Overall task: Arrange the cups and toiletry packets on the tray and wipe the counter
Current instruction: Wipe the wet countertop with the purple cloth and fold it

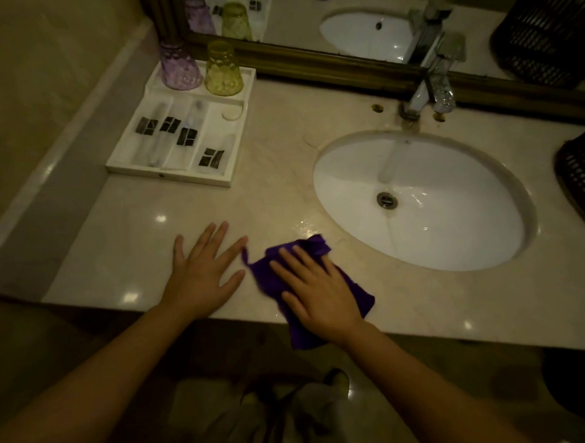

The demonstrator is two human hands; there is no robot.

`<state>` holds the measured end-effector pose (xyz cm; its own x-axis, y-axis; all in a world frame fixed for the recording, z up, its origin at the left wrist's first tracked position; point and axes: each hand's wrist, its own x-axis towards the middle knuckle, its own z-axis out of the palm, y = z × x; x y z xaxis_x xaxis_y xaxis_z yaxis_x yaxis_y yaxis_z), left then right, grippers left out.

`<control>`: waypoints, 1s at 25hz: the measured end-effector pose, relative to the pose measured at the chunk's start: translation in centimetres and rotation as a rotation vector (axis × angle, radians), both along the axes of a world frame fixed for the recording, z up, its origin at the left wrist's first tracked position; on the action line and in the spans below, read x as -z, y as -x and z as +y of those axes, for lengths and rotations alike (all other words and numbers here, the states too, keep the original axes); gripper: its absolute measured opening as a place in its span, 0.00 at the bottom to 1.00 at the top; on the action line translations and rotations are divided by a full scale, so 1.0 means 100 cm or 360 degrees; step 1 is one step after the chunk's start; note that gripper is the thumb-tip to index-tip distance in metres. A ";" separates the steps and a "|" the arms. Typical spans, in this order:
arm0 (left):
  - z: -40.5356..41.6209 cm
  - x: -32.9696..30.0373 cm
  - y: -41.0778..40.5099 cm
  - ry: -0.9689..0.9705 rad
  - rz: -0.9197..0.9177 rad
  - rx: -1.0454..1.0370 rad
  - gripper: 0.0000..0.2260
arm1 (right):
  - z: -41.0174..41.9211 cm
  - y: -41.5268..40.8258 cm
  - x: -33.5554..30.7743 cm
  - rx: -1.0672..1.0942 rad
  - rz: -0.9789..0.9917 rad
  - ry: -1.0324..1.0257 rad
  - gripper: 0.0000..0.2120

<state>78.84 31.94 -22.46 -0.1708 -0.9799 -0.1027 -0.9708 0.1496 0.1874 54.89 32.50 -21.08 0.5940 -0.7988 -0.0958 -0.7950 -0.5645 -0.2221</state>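
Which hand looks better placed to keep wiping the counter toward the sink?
Probably the right hand: it lies flat on the purple cloth, just in front of the sink. The left hand rests bare and spread on the counter, farther from the sink, with no cloth under it.

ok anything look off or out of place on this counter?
Yes: the faucet is running into the sink while nobody is using it. The tray looks tidy, with both cups inverted. The right hand is pressing the purple cloth; the left hand lies flat.
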 end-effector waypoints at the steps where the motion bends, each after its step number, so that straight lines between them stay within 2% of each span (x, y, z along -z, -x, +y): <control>1: 0.001 -0.002 0.001 -0.0009 0.0055 -0.0031 0.28 | 0.013 0.000 -0.001 -0.0136 -0.0004 -0.0011 0.24; 4: 0.007 -0.018 0.017 0.0154 0.0482 -0.0278 0.31 | 0.028 0.003 -0.011 -0.0280 -0.0061 -0.0094 0.24; 5: 0.011 -0.025 0.029 0.0250 0.0587 -0.0194 0.32 | 0.027 0.006 -0.016 -0.0218 -0.0117 -0.0093 0.25; 7: 0.025 -0.030 0.056 0.0290 0.0661 0.0279 0.30 | 0.033 0.020 -0.022 0.0105 -0.0223 0.0108 0.25; 9: 0.037 -0.025 0.077 0.0098 0.0565 0.0651 0.28 | 0.052 0.039 -0.023 0.0399 -0.0306 0.0411 0.22; 10: 0.040 -0.022 0.082 -0.0009 0.0485 0.0731 0.27 | 0.066 0.044 -0.020 0.0415 -0.0271 0.0450 0.22; 12: 0.038 -0.015 0.082 -0.0130 0.0332 0.0800 0.25 | 0.090 0.045 -0.015 0.0361 -0.0054 0.0323 0.28; 14: 0.032 -0.017 0.078 -0.0153 0.0259 0.0809 0.25 | 0.088 0.041 -0.016 0.0451 0.0065 0.0183 0.28; 16: 0.025 -0.022 0.075 -0.0157 0.0202 0.0788 0.26 | 0.073 0.037 -0.017 0.0545 0.0064 0.0193 0.25; 19: 0.023 -0.026 0.082 -0.0131 0.0122 0.0701 0.26 | 0.057 0.033 -0.014 0.0608 0.0010 0.0092 0.30; 23: 0.037 -0.028 0.088 -0.0165 0.0205 0.0593 0.25 | 0.062 0.033 -0.005 0.0613 -0.0062 0.0039 0.28; 25: 0.048 -0.029 0.083 -0.0123 0.0258 0.0560 0.25 | 0.068 0.034 -0.007 0.0546 -0.0101 0.0178 0.26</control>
